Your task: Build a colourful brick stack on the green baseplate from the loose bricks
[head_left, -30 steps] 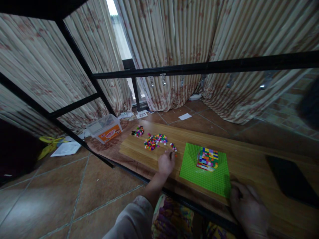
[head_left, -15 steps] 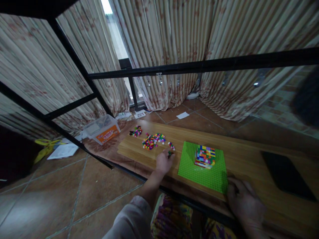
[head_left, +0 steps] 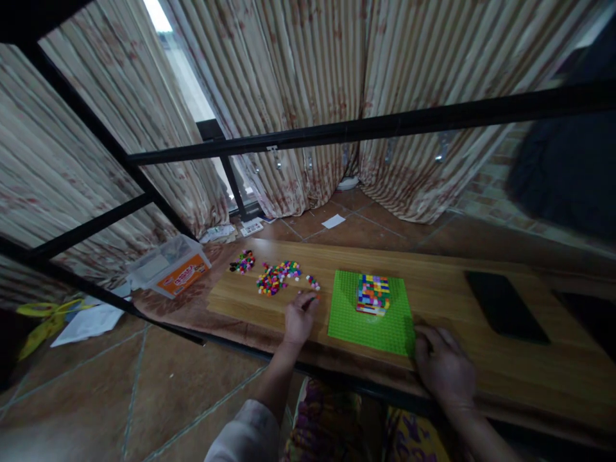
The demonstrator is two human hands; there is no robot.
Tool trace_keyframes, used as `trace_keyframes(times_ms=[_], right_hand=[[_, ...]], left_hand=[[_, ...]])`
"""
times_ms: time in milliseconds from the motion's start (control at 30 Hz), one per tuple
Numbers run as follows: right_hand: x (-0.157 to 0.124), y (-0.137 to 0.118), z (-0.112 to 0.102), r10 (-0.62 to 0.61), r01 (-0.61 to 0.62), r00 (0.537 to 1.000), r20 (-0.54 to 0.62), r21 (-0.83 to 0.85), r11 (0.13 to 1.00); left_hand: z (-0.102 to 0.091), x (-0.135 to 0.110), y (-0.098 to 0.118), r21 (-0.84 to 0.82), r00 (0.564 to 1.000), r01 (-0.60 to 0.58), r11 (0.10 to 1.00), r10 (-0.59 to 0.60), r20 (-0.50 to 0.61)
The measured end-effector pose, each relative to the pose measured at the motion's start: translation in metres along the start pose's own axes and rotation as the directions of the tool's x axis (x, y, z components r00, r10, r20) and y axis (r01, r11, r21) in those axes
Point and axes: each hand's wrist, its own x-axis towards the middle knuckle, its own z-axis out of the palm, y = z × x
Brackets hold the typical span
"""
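Observation:
My left hand (head_left: 299, 316) is over the wooden board, its thumb and fingers pinched together. A tiny coloured toy brick (head_left: 316, 298) shows at the fingertips; its exact shape is too small to tell. Just beyond lie a short row of loose bricks (head_left: 312, 282) and a bigger pile of mixed bricks (head_left: 273, 278). On the green baseplate (head_left: 346, 321) stands a block built of multicoloured bricks (head_left: 373, 294). My right hand (head_left: 445, 367), fingers curled, is at the near right corner of the baseplate and grips its edge; the fingertips are partly hidden.
The wooden board (head_left: 423, 276) carries another small brick heap (head_left: 243, 262) at its far left and a dark flat tablet-like object (head_left: 505, 305) at right. A clear tub with an orange label (head_left: 185, 274) stands left. A black metal bar (head_left: 327, 133) crosses ahead.
The view has turned to the right, so everything sits further left. The left hand has drawn slightly back from the short row of bricks, still pinched. The right hand stays at the baseplate's corner.

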Motion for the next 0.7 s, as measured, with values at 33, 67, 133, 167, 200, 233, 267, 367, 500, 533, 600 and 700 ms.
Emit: trace_keyframes(times_ms=[33,67,133,167,200,233,267,367,500,533,600,700], right_hand=[[0.001,-0.001,0.0,0.004,-0.004,1.0,0.008,0.006,1.0],[0.001,-0.001,-0.001,0.009,-0.009,1.0,0.01,0.011,1.0],[0.002,-0.003,-0.001,0.017,-0.017,1.0,0.0,0.016,1.0],[0.002,-0.003,-0.001,0.021,-0.021,1.0,-0.006,0.017,1.0],[0.002,-0.003,-0.001,0.025,-0.025,1.0,-0.011,0.017,1.0],[0.002,-0.003,0.0,0.029,-0.029,1.0,-0.012,0.016,0.999],[0.002,-0.003,0.0,0.03,-0.03,0.999,-0.01,0.015,0.999],[0.002,-0.003,0.0,0.024,-0.024,1.0,-0.005,0.008,1.0],[0.003,-0.004,-0.001,0.01,-0.01,1.0,-0.001,0.029,1.0],[0.003,-0.004,-0.001,0.01,-0.01,1.0,-0.001,0.038,0.999],[0.004,-0.005,-0.002,0.016,-0.016,1.0,-0.002,0.045,0.999],[0.004,-0.007,-0.003,0.024,-0.024,1.0,-0.018,0.042,0.999]], left_hand=[[0.001,-0.001,0.002,-0.019,1.0,0.008,1.0,-0.008,-0.003],[0.002,-0.003,0.005,-0.038,1.0,0.02,0.999,-0.02,0.002],[0.006,-0.006,0.012,-0.069,0.998,0.052,0.996,-0.05,0.035],[0.008,-0.007,0.017,-0.083,0.997,0.064,0.994,-0.059,0.057],[0.01,-0.008,0.022,-0.097,0.995,0.069,0.993,-0.061,0.079],[0.013,-0.007,0.027,-0.113,0.994,0.067,0.991,-0.056,0.099],[0.015,-0.007,0.033,-0.132,0.992,0.059,0.99,-0.044,0.116],[0.023,-0.001,0.049,-0.185,0.989,0.025,0.982,0.002,0.145],[0.031,0.008,0.062,-0.154,0.985,-0.016,0.988,0.042,0.168],[0.033,0.01,0.064,-0.14,0.983,-0.025,0.99,0.05,0.174],[0.036,0.011,0.066,-0.127,0.981,-0.037,0.991,0.06,0.183],[0.039,0.012,0.068,-0.106,0.98,-0.054,0.993,0.073,0.185]])
